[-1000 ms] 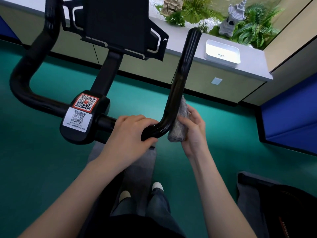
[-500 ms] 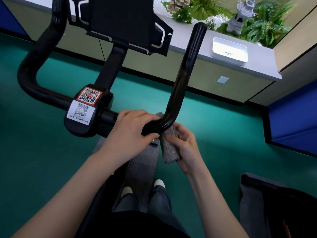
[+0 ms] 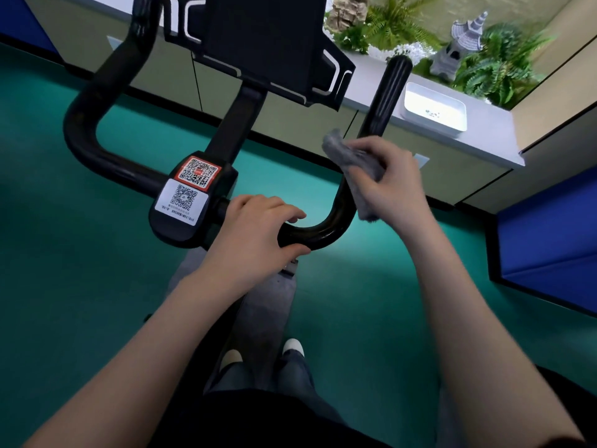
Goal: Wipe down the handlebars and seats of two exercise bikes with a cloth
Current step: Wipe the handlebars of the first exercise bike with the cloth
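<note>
While the left hand (image 3: 255,234) gripped the handlebar (image 3: 323,236) at its lower bend mid-frame, the right hand (image 3: 387,179) had its fingers wrapped round the grey cloth (image 3: 347,155), pressed against the right upright. Early days, I'd guess: left bar, both seats, other bike left to do.

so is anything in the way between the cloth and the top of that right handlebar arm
Nothing visible. The right hand holds the cloth against the upright of the handlebar, and the stretch above to the tip is bare. The left hand grips its level part beside the bend, off that path.
</note>
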Available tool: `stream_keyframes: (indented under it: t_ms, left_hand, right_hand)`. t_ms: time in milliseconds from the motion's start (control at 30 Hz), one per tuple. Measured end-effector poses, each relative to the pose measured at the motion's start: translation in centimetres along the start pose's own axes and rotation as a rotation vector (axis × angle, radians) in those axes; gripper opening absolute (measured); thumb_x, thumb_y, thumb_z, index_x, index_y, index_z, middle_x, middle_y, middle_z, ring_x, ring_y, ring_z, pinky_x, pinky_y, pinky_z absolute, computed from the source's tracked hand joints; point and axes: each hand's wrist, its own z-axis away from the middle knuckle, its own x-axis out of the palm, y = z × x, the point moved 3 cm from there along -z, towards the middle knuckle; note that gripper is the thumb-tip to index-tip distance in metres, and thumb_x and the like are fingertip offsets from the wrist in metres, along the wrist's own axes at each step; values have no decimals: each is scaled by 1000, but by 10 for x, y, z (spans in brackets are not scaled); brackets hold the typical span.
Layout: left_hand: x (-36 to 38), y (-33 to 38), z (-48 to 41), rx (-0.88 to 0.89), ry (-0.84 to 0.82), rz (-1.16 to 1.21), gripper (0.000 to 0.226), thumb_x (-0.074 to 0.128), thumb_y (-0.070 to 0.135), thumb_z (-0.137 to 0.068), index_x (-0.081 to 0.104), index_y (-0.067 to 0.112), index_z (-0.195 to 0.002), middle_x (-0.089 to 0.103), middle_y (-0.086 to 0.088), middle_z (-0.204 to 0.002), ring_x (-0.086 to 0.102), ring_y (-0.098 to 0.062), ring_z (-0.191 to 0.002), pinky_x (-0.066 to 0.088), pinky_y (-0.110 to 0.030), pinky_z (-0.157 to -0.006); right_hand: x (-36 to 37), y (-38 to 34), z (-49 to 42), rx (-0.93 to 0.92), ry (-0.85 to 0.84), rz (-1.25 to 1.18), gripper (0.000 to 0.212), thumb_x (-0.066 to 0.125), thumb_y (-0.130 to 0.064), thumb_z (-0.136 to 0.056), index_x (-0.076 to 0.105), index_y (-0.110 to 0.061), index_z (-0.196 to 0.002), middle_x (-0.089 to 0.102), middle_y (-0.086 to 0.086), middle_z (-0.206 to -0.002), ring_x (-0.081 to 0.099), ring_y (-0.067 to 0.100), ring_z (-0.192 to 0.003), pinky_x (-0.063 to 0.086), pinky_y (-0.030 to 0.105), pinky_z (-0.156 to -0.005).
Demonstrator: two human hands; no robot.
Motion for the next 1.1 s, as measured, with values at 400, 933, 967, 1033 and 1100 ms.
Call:
stream_keyframes:
  t_ms: [400,933,967,1033,1100]
  left_hand:
    - [-19,-13,9,43,25,-108,49,70,46,-74,61,23,-117,61,5,-111,48,-18,-112,18,-30,-98]
    - [-22,-22,17,84,57,-64,39,74,36,-74,65,20,-108,62,5,-105,52,-18,-105,16,-27,-99]
    - [-22,-22,17,83,60,-60,38,74,36,-74,65,20,-108,62,5,-104,52,-18,-105,16,-26,-99]
    - [-22,-22,17,86,64,-57,37,74,35,-74,65,19,-107,62,5,-104,52,-18,-104,16,-26,-99]
    - [-21,-23,17,90,67,-54,37,74,33,-74,66,19,-107,62,4,-104,53,-19,-104,17,-27,-99]
  right_hand:
    - [36,-48,-8,-59,-736,627,26,50,-13,-79,69,-11,-97,66,13,-92,62,31,-86,55,43,-78]
    - [33,-12,84,190,417,-152,25,56,-3,-81,65,-12,-103,67,9,-98,62,16,-90,48,24,-82]
    - [35,-8,88,190,479,-144,25,56,-1,-81,64,-9,-104,66,9,-100,61,19,-92,48,28,-84]
    - [45,-5,96,170,522,-128,26,55,4,-81,62,-5,-104,63,9,-101,58,21,-95,46,28,-87]
    - [58,-8,103,121,561,-119,25,54,7,-80,61,-1,-103,60,7,-101,56,18,-96,43,23,-88]
